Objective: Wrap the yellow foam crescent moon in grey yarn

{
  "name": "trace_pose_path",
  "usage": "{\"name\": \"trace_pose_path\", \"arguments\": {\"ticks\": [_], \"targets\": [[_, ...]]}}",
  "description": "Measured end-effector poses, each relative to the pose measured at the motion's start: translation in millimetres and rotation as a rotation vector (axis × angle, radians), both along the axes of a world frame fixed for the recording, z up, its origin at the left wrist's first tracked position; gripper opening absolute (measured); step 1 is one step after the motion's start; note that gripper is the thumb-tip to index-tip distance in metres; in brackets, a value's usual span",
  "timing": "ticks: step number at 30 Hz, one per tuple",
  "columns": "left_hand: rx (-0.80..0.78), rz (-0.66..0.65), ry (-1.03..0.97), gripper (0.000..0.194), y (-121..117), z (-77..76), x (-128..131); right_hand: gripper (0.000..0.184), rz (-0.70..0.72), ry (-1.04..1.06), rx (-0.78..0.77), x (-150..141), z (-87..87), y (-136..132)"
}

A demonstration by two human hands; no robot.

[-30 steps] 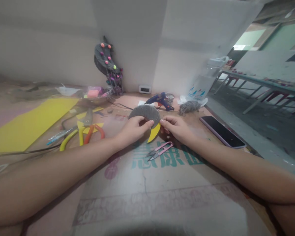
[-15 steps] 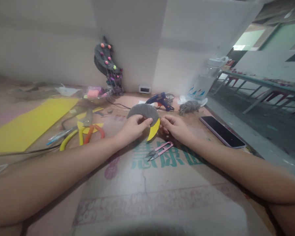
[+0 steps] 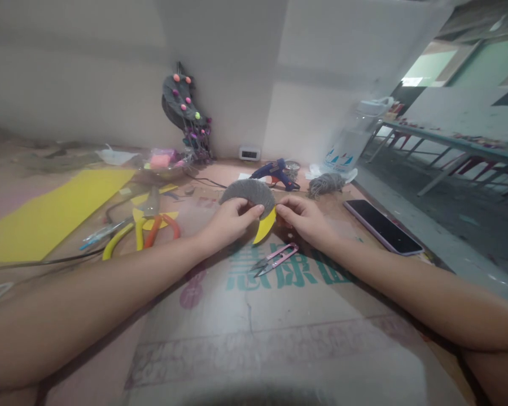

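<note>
**Gray-wrapped crescent held btwn both hands, yellow end bare**

Crescent (image 3: pixel 252 192) is up off the board, center of view, arched w/ its yellow end (image 3: pixel 264 228) pointing down. Gray wrap covers the upper part.

L hand (image 3: pixel 232 223) is closed on the crescent's inner edge: thumb on near face, fingers curled under/behind. R hand (image 3: pixel 305 219) is at the crescent's R edge, where gray meets yellow; thumb + index pinched tog., other fingers curled. Can't tell if thread is in that pinch.

Pink snips (image 3: pixel 276 260) lie just below the hands on the printed board (image 3: pixel 254 344), blades pointing L. Phone (image 3: pixel 383 226) lies face up, R of the R hand, screen dark. Glue gun (image 3: pixel 275 173) is behind the crescent; yarn bundle (image 3: pixel 327 184) to its R, near the clear bottle (image 3: pixel 347 141).

Pliers (image 3: pixel 153 230) w/ yellow + orange handles are L of the L hand, partly over yellow scraps; yellow sheet (image 3: pixel 59 211) is farther L. At the wall: small digital display (image 3: pixel 249 153) and an upright gray crescent-shaped piece (image 3: pixel 182 98) w/ colored beads or pinheads.
</note>
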State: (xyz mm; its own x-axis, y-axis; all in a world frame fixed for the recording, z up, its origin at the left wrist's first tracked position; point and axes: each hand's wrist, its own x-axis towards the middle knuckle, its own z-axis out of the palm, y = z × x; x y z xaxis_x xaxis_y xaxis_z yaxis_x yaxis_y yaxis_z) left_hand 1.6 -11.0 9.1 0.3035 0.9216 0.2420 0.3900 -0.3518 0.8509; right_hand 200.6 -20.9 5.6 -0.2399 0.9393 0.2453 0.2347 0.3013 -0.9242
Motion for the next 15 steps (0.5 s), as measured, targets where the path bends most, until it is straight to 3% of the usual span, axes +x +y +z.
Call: {"name": "trace_pose_path", "arguments": {"ticks": [15], "targets": [[0.010,-0.018,0.049,0.044,-1.3,-3.2,-1.2,0.041,0.008,0.005,-0.001,1.0,-0.3,-0.5]]}}
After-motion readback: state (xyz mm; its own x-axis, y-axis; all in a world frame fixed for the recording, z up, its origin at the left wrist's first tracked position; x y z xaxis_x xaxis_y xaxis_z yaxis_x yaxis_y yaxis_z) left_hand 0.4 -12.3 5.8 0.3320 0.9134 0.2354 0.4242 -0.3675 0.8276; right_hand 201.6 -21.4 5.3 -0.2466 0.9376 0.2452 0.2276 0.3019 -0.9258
